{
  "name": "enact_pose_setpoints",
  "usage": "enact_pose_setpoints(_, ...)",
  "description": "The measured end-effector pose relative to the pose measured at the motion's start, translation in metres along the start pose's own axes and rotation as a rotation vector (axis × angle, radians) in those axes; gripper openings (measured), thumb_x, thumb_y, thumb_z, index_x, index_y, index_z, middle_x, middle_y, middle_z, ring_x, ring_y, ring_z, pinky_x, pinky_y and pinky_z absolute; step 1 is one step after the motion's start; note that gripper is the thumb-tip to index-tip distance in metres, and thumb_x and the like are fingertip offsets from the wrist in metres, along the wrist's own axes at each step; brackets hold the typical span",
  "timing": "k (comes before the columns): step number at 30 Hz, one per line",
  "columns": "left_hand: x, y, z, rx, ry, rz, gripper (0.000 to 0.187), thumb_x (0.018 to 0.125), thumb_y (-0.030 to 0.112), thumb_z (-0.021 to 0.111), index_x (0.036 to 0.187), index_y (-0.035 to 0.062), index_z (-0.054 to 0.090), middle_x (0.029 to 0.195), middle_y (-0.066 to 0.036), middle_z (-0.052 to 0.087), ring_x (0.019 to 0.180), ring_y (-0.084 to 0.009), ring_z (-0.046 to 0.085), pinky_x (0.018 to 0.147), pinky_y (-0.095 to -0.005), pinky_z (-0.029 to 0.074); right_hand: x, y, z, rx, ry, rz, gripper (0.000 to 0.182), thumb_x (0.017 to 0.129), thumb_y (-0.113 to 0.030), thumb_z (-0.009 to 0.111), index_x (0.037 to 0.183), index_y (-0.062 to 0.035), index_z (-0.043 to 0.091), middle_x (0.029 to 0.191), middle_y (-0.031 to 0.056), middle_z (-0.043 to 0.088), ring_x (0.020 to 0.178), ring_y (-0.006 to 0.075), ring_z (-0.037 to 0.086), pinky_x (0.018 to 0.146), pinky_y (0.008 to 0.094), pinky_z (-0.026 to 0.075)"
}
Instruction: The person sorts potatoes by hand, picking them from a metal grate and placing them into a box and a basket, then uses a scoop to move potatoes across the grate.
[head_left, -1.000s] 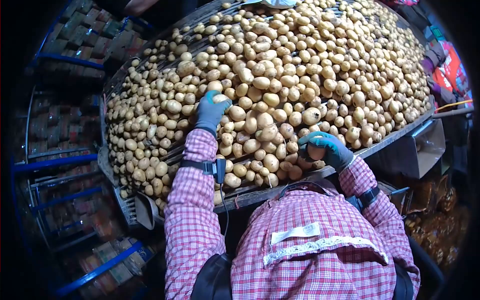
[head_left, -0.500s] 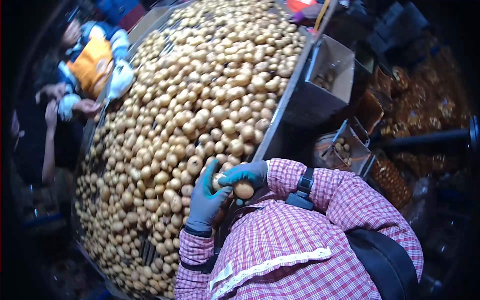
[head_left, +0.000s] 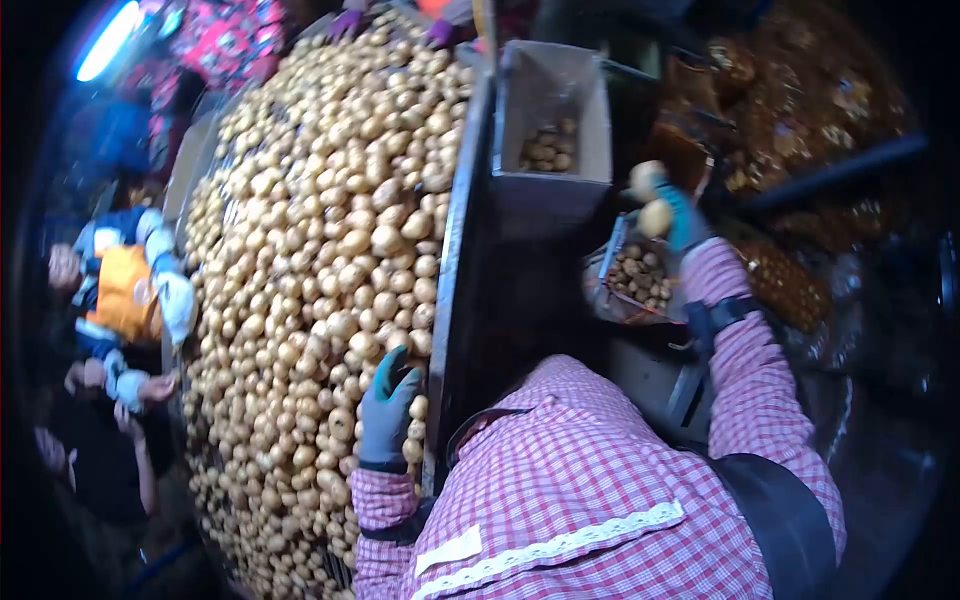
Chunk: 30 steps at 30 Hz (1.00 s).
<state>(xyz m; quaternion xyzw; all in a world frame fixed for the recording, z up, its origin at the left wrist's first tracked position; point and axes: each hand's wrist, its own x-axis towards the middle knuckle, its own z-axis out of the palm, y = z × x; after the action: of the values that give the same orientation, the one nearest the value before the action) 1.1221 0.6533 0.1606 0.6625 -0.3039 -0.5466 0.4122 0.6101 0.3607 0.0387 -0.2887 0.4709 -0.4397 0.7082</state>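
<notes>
My left hand, in a grey and teal glove, rests on the heap of potatoes near the table's right rim. Its thumb and forefinger are apart, with no potato plainly held between them. Out to the right, my right hand is shut on potatoes; a pale potato and another potato show at its fingers. Below them is a small open container partly filled with potatoes. The right hand is slightly blurred, and its palm is hidden.
The metal rim separates the heap from my right side. A tall cardboard box holds potatoes at its bottom. Net sacks lie further right. Another person in an orange apron stands across the table; purple-gloved hands are at the far end.
My right hand has left the heap and swung right with potatoes, over the small container. My left hand stays at the heap. The view has turned to the right.
</notes>
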Motion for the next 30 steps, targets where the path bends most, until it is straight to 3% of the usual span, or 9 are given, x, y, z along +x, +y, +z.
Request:
enact_pose_setpoints(3, -0.002, -0.023, -0.002, 0.093, 0.020, 0.012, 0.046, 0.095, 0.016, 0.065, 0.137, -0.0012, 0.054, 0.131, -0.012, 0.061, 0.119, -0.0186, 0.058, 0.101, -0.0318, 0.047, 0.037, -0.078, -0.074, -0.467, 0.154, -0.297, 0.044, 0.096, -0.038, 0.061, 0.123, -0.0037, 0.064, 0.115, 0.0114, 0.069, 0.091, 0.0225, 0.070, 0.077, 0.0375, 0.060)
enact_pose_setpoints(5, -0.020, -0.015, 0.007, 0.060, 0.074, -0.015, 0.038, 0.095, 0.016, 0.064, 0.129, -0.0016, 0.061, 0.118, -0.010, 0.068, 0.110, -0.0172, 0.062, 0.097, -0.0306, 0.048, 0.048, -0.115, -0.041, -0.266, 0.264, -0.037, 0.047, 0.101, -0.034, 0.052, 0.138, -0.0039, 0.054, 0.120, 0.0096, 0.066, 0.099, 0.0219, 0.068, 0.085, 0.0378, 0.058)
enact_pose_setpoints(7, -0.034, -0.030, 0.000, 0.319, 0.094, 0.001, 0.036, 0.095, 0.019, 0.065, 0.125, -0.0012, 0.063, 0.112, -0.008, 0.070, 0.101, -0.0162, 0.064, 0.091, -0.0296, 0.050, 0.146, -0.093, -0.115, -0.495, -0.044, -0.180, 0.049, 0.103, -0.034, 0.046, 0.147, -0.0100, 0.047, 0.144, 0.0075, 0.054, 0.127, 0.0228, 0.054, 0.106, 0.0389, 0.045)
enact_pose_setpoints(8, -0.038, -0.049, 0.002, 0.176, 0.110, -0.098, 0.035, 0.094, 0.020, 0.066, 0.122, -0.0006, 0.066, 0.108, -0.007, 0.071, 0.098, -0.0151, 0.065, 0.088, -0.0286, 0.051, 0.121, -0.075, -0.017, -0.510, 0.136, -0.100, 0.046, 0.103, -0.036, 0.050, 0.143, -0.0123, 0.052, 0.139, 0.0082, 0.057, 0.126, 0.0224, 0.055, 0.109, 0.0386, 0.040)
enact_pose_setpoints(12, -0.078, -0.065, -0.014, 0.147, 0.366, -0.131, 0.029, 0.093, 0.024, 0.068, 0.111, 0.0020, 0.071, 0.099, -0.005, 0.071, 0.088, -0.0109, 0.064, 0.081, -0.0255, 0.051, 0.067, 0.018, 0.231, -0.537, -0.495, 0.143, 0.041, 0.103, -0.033, 0.049, 0.138, -0.0124, 0.056, 0.136, 0.0059, 0.059, 0.109, 0.0180, 0.064, 0.091, 0.0298, 0.051)
enact_pose_setpoints(16, -0.149, -0.104, -0.073, -0.016, 0.712, -0.111, 0.022, 0.093, 0.019, 0.068, 0.108, 0.0033, 0.073, 0.090, 0.000, 0.069, 0.072, -0.0073, 0.059, 0.065, -0.0236, 0.050, -0.024, 0.087, 0.375, -0.648, -0.869, 0.171, 0.037, 0.101, -0.033, 0.052, 0.129, -0.0106, 0.062, 0.117, 0.0032, 0.068, 0.085, 0.0110, 0.066, 0.073, 0.0243, 0.054)
enact_pose_setpoints(19, -0.211, -0.141, -0.124, -0.207, 1.033, -0.273, 0.022, 0.093, 0.017, 0.069, 0.110, 0.0027, 0.072, 0.082, 0.002, 0.066, 0.061, -0.0048, 0.053, 0.053, -0.0197, 0.043, -0.075, 0.119, 0.437, -0.699, -0.930, 0.400, 0.037, 0.099, -0.035, 0.055, 0.124, -0.0091, 0.066, 0.109, 0.0024, 0.070, 0.076, 0.0087, 0.064, 0.069, 0.0222, 0.052)
enact_pose_setpoints(21, -0.239, -0.182, -0.157, -0.028, 1.153, -0.332, 0.027, 0.094, 0.019, 0.067, 0.111, -0.0006, 0.070, 0.096, -0.003, 0.072, 0.083, -0.0113, 0.062, 0.077, -0.0266, 0.052, -0.094, 0.151, 0.451, -0.635, -1.063, 0.446, 0.041, 0.099, -0.034, 0.055, 0.124, -0.0040, 0.064, 0.111, 0.0053, 0.071, 0.074, 0.0101, 0.065, 0.066, 0.0235, 0.053)
enact_pose_setpoints(30, -0.223, -0.197, -0.213, 0.412, 1.076, -0.308, 0.055, 0.083, 0.029, 0.074, 0.128, 0.0031, 0.058, 0.111, -0.019, 0.069, 0.101, -0.0319, 0.067, 0.087, -0.0400, 0.053, -0.205, 0.228, 0.494, -0.726, -1.223, 0.712, 0.039, 0.099, -0.034, 0.058, 0.123, -0.0042, 0.065, 0.108, 0.0069, 0.071, 0.083, 0.0125, 0.067, 0.072, 0.0257, 0.056)
